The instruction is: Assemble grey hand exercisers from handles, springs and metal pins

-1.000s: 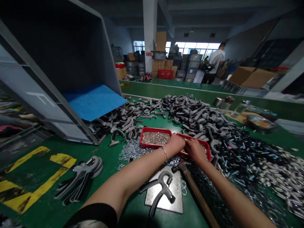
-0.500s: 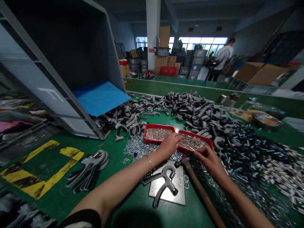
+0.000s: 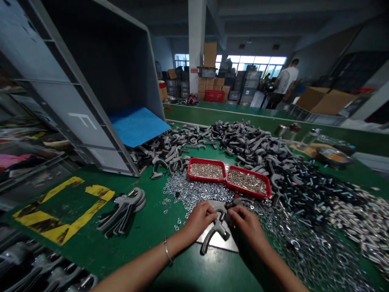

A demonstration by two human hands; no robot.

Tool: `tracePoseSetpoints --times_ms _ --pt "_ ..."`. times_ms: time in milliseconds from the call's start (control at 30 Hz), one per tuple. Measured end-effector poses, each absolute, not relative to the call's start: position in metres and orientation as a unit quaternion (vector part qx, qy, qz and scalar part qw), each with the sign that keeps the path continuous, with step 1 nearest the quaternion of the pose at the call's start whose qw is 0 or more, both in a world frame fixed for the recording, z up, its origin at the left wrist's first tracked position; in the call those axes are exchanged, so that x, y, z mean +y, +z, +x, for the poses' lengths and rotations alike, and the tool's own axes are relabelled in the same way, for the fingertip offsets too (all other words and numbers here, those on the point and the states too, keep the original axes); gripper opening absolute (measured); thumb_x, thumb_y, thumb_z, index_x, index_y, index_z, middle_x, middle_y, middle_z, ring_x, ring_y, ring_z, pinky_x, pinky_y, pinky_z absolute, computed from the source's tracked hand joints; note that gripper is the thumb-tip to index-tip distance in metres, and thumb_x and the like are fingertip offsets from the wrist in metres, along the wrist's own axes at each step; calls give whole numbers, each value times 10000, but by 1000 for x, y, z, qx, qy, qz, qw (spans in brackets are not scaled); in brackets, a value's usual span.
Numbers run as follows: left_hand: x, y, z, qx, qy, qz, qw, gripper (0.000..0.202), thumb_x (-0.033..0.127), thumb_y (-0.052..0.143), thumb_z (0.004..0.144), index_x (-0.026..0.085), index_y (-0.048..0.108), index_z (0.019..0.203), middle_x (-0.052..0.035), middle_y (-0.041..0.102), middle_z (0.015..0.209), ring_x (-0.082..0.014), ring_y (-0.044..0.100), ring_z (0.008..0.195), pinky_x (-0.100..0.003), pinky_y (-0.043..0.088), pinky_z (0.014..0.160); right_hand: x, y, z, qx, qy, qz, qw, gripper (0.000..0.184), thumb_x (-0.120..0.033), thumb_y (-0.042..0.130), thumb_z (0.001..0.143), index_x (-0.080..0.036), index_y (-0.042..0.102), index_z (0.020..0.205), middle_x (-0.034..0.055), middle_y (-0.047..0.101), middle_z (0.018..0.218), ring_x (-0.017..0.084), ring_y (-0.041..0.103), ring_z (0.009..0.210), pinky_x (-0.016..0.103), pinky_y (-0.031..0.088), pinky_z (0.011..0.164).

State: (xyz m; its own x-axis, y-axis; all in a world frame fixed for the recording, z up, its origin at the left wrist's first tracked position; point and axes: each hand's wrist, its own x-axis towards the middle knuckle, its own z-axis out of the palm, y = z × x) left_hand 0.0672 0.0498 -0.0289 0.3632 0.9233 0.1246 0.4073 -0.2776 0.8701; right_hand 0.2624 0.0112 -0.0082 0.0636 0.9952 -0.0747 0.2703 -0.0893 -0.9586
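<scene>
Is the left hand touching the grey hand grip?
Touching: the head view shows the left hand lying over the upper end of the grey hand grip, with no gap.

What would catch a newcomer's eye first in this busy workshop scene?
A large grey plastic crate lies tipped at the left, a bright blue sheet at its mouth. Across the green workbench, heaps of dark grey curved handles and silver metal washers surround two red plastic trays of small metal parts. Front and centre, the person's left hand and right hand hold a grey hooked handle.
</scene>
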Motion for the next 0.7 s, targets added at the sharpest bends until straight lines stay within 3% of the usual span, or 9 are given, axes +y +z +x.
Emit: tracePoseSetpoints --times_ms 200,433,567,700 --pt "49 -30 61 444 335 729 398 119 132 643 813 169 620 702 -8 607 803 -178 577 823 -282 411 763 19 -31 250 -541 354 -631 429 341 -507 561 882 -200 615 741 4 618 645 174 592 565 270 463 533" --pt "43 -35 63 451 346 750 338 119 147 609 850 186 595 738 -8 612 833 -195 566 890 -317 416 831 17 -34 250 -588 293 -642 396 335 -484 430 966 -218 571 820 2 618 676 179 606 577 272 473 539" --pt "43 -32 66 472 329 746 334 142 179 607 873 187 589 733 -11 604 829 -197 575 857 -318 439 785 15 -33 251 -647 225 -639 350 291 -418 399 990 -217 561 854 45 634 774 222 602 720 329 472 681" --pt "40 -28 68 441 257 832 217 111 181 548 935 185 614 845 -45 627 907 -228 560 923 -366 434 860 16 -32 249 -715 160 -618 285 244 -240 377 962 -213 563 808 100 623 858 271 557 836 390 431 776"
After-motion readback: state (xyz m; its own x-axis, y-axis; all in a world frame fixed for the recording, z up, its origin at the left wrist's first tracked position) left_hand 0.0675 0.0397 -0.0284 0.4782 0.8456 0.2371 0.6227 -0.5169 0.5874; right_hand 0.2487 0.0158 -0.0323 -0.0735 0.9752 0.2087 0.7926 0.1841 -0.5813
